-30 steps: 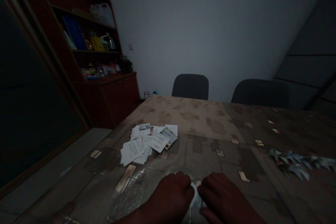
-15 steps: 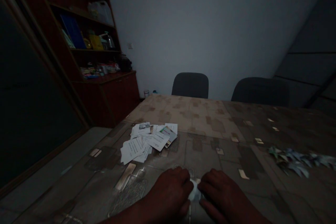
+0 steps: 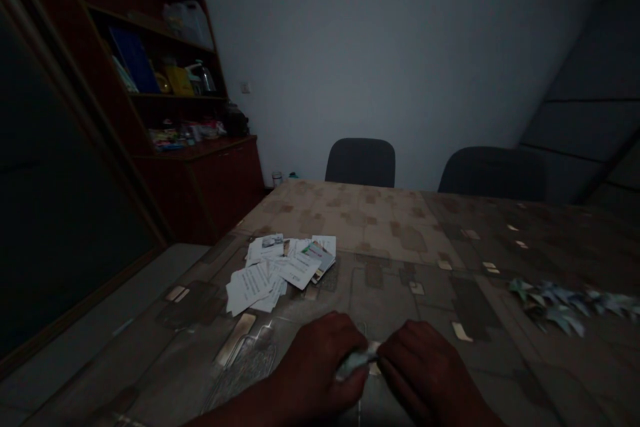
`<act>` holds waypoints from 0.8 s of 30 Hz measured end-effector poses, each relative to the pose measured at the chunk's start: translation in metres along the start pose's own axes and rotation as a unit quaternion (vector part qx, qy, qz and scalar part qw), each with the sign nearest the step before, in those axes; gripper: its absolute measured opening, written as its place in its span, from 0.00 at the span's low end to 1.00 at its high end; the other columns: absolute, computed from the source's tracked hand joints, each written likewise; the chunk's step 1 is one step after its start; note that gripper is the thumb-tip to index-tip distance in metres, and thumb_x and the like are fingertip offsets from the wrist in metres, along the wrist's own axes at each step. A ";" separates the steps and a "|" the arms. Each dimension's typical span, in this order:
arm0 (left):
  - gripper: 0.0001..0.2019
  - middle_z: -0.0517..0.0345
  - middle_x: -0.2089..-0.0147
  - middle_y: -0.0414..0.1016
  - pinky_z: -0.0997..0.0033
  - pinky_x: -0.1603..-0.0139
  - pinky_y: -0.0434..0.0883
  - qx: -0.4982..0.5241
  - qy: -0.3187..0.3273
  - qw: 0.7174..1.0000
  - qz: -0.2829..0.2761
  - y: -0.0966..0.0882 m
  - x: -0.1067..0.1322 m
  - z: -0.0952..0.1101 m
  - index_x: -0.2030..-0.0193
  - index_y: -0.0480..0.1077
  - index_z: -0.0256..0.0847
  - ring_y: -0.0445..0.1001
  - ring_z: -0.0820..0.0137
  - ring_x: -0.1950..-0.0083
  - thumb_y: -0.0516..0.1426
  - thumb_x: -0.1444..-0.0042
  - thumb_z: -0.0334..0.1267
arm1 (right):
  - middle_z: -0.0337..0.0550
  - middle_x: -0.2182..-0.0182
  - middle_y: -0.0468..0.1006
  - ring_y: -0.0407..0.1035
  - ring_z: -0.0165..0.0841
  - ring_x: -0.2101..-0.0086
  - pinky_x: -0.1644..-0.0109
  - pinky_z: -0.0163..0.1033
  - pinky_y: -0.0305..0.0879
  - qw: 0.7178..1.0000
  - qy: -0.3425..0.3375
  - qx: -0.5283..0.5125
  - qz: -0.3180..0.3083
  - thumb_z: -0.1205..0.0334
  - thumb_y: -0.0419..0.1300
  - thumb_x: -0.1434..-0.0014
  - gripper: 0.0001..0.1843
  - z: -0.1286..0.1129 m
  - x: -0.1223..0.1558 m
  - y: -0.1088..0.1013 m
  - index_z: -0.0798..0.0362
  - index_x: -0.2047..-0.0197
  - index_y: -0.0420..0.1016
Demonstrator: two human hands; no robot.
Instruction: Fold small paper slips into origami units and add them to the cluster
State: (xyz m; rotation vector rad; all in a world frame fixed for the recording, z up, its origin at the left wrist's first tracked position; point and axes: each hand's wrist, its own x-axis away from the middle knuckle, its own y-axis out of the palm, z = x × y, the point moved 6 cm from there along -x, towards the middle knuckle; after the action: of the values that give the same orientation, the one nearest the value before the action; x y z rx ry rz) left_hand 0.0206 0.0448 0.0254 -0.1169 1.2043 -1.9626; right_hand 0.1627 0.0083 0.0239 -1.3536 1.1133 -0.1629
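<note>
Pinched at near edge of surface [image 3: 400,247] between closed fingers of left hand [image 3: 320,370] and right hand [image 3: 425,373]: paper slip [image 3: 356,359], likely light, flimsy, easily creased; best gripped by its ends.

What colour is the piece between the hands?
Whitish: the paper piece between left hand and right hand, head view.
</note>
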 end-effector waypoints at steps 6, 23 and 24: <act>0.03 0.55 0.68 0.74 0.68 0.65 0.61 -0.009 0.095 0.990 0.102 -0.006 0.001 0.015 0.67 0.71 0.38 0.69 0.67 0.66 0.56 0.47 0.28 | 0.40 0.76 0.73 0.63 0.34 0.73 0.66 0.39 0.55 1.000 0.007 -0.025 0.013 0.71 0.52 0.36 0.12 -0.003 -0.001 -0.005 0.52 0.71 0.71; 0.09 0.59 0.75 0.72 0.73 0.69 0.62 0.058 0.004 0.989 0.136 -0.017 -0.001 0.002 0.74 0.70 0.39 0.69 0.70 0.70 0.54 0.57 0.21 | 0.38 0.74 0.74 0.64 0.33 0.71 0.63 0.39 0.55 0.997 0.019 -0.058 0.047 0.71 0.57 0.38 0.07 -0.003 -0.007 -0.024 0.52 0.67 0.72; 0.09 0.59 0.74 0.72 0.73 0.68 0.63 0.057 0.000 0.990 0.132 -0.018 0.000 0.000 0.74 0.70 0.38 0.69 0.70 0.70 0.55 0.57 0.21 | 0.38 0.74 0.74 0.64 0.33 0.71 0.63 0.40 0.55 0.997 0.023 -0.058 0.047 0.71 0.57 0.38 0.07 -0.002 -0.007 -0.024 0.52 0.67 0.72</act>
State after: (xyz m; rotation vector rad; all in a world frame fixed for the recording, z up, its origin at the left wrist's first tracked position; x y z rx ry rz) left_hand 0.0104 0.0488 0.0398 0.0975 1.0474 -1.7936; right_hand 0.1693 0.0045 0.0482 -1.4028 1.2377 -0.0627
